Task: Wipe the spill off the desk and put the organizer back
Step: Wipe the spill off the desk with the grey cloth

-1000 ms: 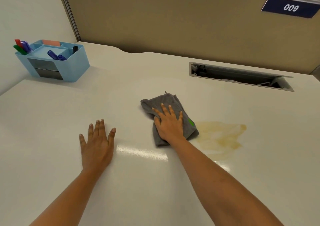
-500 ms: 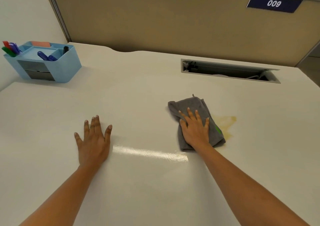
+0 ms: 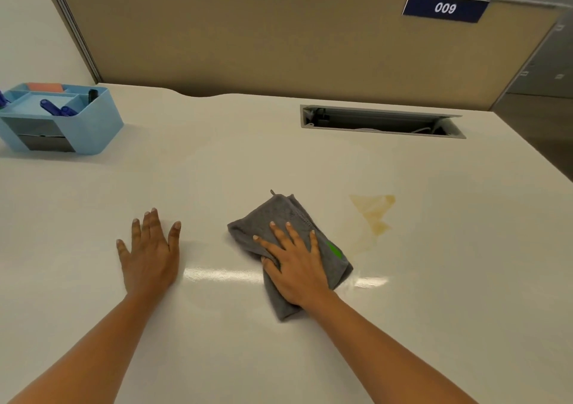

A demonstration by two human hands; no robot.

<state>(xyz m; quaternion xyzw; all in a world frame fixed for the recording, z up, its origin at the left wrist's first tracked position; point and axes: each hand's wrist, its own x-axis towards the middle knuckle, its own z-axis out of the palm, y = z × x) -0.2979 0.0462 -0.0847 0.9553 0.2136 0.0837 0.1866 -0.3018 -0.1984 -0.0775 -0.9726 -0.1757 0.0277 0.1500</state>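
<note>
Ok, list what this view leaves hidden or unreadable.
- Head view: the gray cloth and right hand cover the desk beneath; any spill there is hidden.
- Blue organizer: left end cut by the frame edge.
- Cable slot: interior too dark.
- Organizer drawer contents: hidden by its front.

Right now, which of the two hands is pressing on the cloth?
The right hand: it lies flat on the grey cloth, just left of the yellowish spill. The left hand rests flat on the bare desk, touching nothing else.
</note>
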